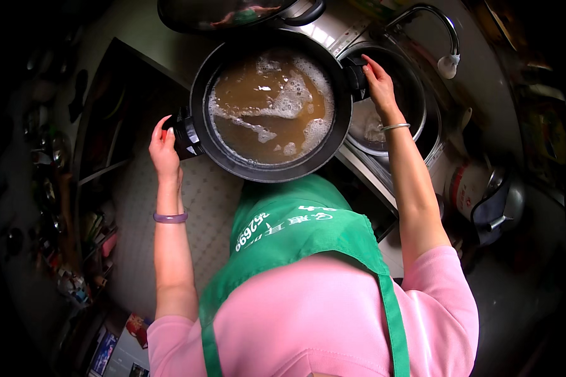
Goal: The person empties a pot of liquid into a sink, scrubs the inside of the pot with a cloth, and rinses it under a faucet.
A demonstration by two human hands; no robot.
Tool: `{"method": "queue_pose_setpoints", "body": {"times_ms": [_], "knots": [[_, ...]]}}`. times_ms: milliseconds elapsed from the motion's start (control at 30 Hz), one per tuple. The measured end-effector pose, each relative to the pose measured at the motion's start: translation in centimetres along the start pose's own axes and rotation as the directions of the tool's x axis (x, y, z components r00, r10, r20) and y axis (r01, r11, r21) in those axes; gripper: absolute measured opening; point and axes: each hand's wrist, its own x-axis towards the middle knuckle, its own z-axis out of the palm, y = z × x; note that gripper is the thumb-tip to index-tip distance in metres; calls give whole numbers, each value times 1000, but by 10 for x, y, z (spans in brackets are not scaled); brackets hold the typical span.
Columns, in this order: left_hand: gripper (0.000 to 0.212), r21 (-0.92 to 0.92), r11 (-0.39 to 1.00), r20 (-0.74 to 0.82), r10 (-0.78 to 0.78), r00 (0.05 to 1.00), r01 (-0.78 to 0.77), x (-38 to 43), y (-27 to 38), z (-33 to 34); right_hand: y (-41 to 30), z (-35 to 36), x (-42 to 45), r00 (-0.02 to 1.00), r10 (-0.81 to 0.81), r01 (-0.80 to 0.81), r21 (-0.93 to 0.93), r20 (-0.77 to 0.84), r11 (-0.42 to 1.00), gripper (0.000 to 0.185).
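Observation:
Both my hands carry a wide black cooking pot (276, 173) by its two side handles, in front of my body. Inside it is cloudy brown liquid (245, 94) with patches of white foam. My left hand (164, 148) grips the black left handle (185, 135), thumb on top. Around the right handle (355, 79) my right hand (379, 87) is closed, though its lower fingers are hidden. Partly beneath that hand, a metal basin (422, 120) sits in the sink (436, 146), with something pale at its bottom.
A dark lid (259, 14) with a black handle lies beyond the pot. The curved faucet (453, 33) rises over the sink's far side. At the right stand a white container (464, 188) and a shiny metal vessel (514, 202). Crowded dark shelves (99, 226) line the left.

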Motion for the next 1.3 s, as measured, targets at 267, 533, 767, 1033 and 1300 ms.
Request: {"method": "queue_pose_setpoints", "body": {"times_ms": [267, 533, 767, 1033, 1300], "knots": [[27, 51, 999, 97, 1, 995, -6, -6, 55, 8, 1, -36, -44, 984, 151, -166, 184, 95, 969, 26], [29, 187, 982, 302, -55, 952, -3, 0, 119, 47, 19, -73, -84, 939, 341, -340, 298, 51, 892, 29], [31, 210, 978, 533, -134, 835, 22, 17, 149, 108, 53, -104, -120, 888, 458, -438, 384, 43, 813, 30], [31, 389, 920, 615, -231, 754, -35, 18, 194, 165, 62, -108, -147, 782, 608, -566, 558, 132, 606, 31], [27, 498, 861, 604, -261, 753, -101, 8, 220, 228, 114, -98, -176, 624, 732, -711, 586, 272, 388, 27]]}}
